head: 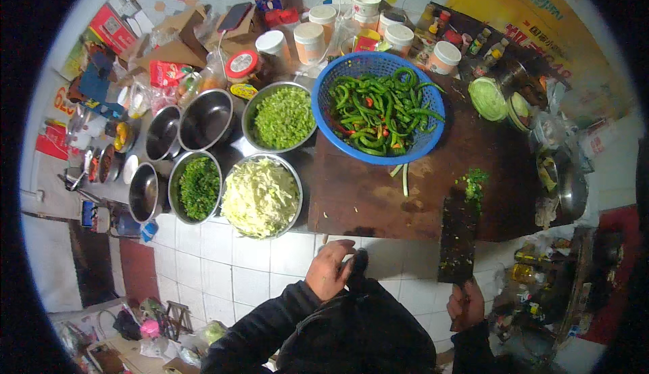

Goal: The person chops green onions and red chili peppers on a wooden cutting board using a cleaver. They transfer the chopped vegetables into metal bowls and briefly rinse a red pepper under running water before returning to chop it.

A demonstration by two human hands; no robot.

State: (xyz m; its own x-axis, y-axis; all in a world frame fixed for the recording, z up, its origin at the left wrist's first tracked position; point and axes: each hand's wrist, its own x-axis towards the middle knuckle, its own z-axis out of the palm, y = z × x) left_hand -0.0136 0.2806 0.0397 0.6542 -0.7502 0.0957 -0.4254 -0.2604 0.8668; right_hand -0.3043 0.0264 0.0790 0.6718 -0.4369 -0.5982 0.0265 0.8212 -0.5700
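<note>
My right hand (465, 305) grips the handle of a cleaver (459, 242), whose broad dark blade reaches over the front edge of a wooden cutting board (375, 206). Chopped green onion (475, 184) lies by the blade's far end. My left hand (330, 268) is in front of the board's edge, fingers curled and apart, with nothing seen in it. A blue plastic colander (324, 135) full of green chili peppers (385, 110) stands on the board, and pieces of green onion stalk (405, 178) lie by its near rim. Two pieces of cabbage (488, 99) rest at the board's back right.
Left of the board stand metal bowls of shredded cabbage (261, 196), chopped leafy greens (197, 189) and chopped green stalks (284, 118), beside several empty metal bowls (206, 120). Lidded tubs (309, 42) line the back. A metal basin (570, 186) sits at right.
</note>
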